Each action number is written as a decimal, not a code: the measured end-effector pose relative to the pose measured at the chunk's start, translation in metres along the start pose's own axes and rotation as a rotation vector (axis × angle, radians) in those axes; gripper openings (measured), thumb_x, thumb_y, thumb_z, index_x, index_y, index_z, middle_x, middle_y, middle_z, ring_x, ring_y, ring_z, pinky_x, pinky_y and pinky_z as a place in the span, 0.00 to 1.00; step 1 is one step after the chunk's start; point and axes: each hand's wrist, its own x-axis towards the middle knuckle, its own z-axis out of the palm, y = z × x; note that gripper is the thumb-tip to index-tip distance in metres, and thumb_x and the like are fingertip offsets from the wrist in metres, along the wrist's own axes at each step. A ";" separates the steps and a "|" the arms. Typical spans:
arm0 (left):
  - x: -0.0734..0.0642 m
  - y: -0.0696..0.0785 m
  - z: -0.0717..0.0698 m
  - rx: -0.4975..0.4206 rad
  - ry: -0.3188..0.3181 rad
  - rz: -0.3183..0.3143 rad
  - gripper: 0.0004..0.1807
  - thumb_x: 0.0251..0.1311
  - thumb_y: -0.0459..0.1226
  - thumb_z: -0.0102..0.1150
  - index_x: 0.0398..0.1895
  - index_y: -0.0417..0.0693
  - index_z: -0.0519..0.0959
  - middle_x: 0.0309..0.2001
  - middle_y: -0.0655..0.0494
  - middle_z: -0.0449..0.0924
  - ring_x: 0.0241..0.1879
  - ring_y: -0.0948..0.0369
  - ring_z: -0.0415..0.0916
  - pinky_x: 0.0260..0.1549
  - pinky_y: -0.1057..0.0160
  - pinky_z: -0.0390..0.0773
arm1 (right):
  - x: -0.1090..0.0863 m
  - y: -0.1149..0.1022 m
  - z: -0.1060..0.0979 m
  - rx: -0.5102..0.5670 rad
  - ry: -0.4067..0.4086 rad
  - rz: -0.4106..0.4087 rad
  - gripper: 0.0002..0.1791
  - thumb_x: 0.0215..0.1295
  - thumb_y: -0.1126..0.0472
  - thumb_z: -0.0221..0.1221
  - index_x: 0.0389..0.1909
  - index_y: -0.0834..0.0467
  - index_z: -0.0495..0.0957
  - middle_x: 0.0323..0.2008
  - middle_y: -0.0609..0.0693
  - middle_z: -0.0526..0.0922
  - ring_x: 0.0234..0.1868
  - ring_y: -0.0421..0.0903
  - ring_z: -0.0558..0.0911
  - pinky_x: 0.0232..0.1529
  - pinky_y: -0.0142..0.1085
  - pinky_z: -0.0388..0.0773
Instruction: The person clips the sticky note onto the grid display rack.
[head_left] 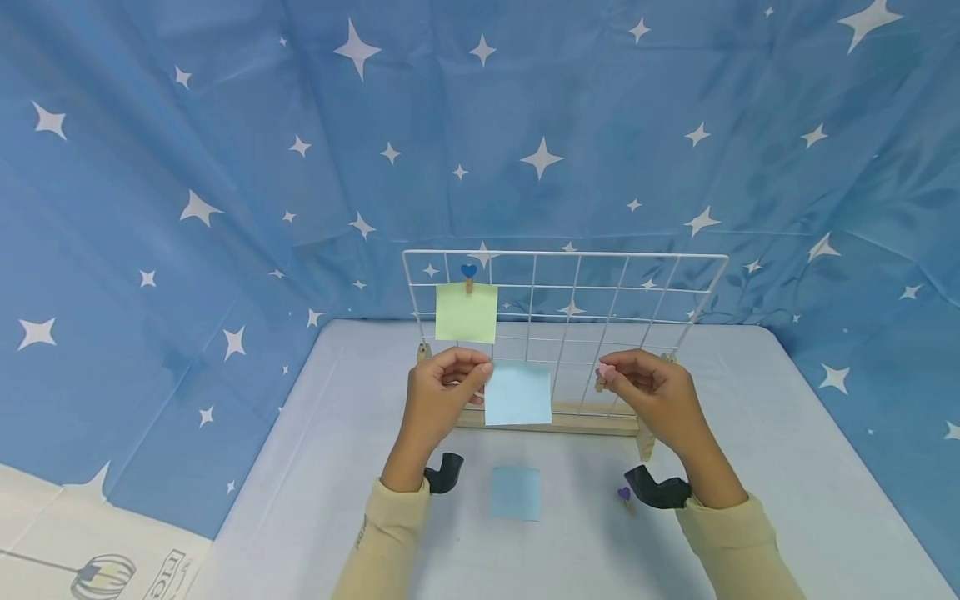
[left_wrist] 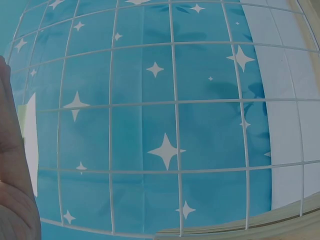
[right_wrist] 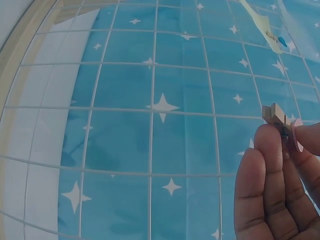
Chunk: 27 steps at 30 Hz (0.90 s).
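My left hand pinches a light blue sticky note by its upper left corner, in front of the white wire grid. Between thumb and fingers, my right hand holds a small wooden clothespin with a pink heart, near the grid's right part. A yellow-green sticky note hangs at the grid's upper left from a clothespin with a blue heart. In the left wrist view only the edge of the left hand shows, beside a pale sliver of paper.
The grid stands in a wooden base on a white table. Another blue sticky note lies in front, and a clothespin with a purple heart lies to its right. Behind hangs a blue cloth with white stars.
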 end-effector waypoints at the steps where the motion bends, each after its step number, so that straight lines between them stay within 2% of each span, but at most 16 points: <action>1: 0.000 0.000 0.000 -0.003 -0.001 0.000 0.05 0.71 0.32 0.71 0.44 0.38 0.89 0.35 0.47 0.88 0.31 0.62 0.85 0.31 0.61 0.90 | 0.000 0.000 0.000 0.000 -0.002 0.002 0.09 0.70 0.78 0.65 0.47 0.69 0.87 0.36 0.57 0.91 0.37 0.30 0.87 0.46 0.20 0.83; 10: 0.004 0.003 0.001 -0.018 0.008 0.002 0.06 0.71 0.32 0.71 0.46 0.37 0.89 0.36 0.47 0.88 0.31 0.61 0.85 0.31 0.62 0.90 | 0.003 -0.002 -0.001 -0.015 0.004 -0.013 0.09 0.69 0.79 0.65 0.48 0.70 0.87 0.35 0.58 0.90 0.37 0.30 0.87 0.45 0.20 0.83; 16: 0.008 0.004 0.002 -0.020 0.014 0.005 0.07 0.71 0.34 0.71 0.47 0.38 0.89 0.36 0.47 0.88 0.31 0.61 0.84 0.32 0.62 0.90 | 0.005 -0.007 -0.003 -0.030 0.010 0.005 0.09 0.69 0.77 0.66 0.47 0.69 0.88 0.35 0.59 0.90 0.37 0.31 0.87 0.45 0.20 0.82; 27: 0.012 0.006 0.004 0.000 0.014 0.076 0.07 0.73 0.34 0.69 0.45 0.36 0.89 0.33 0.46 0.87 0.31 0.62 0.85 0.33 0.62 0.90 | 0.011 -0.013 -0.004 -0.033 0.028 -0.002 0.08 0.69 0.77 0.66 0.46 0.69 0.87 0.34 0.57 0.90 0.35 0.32 0.85 0.42 0.20 0.83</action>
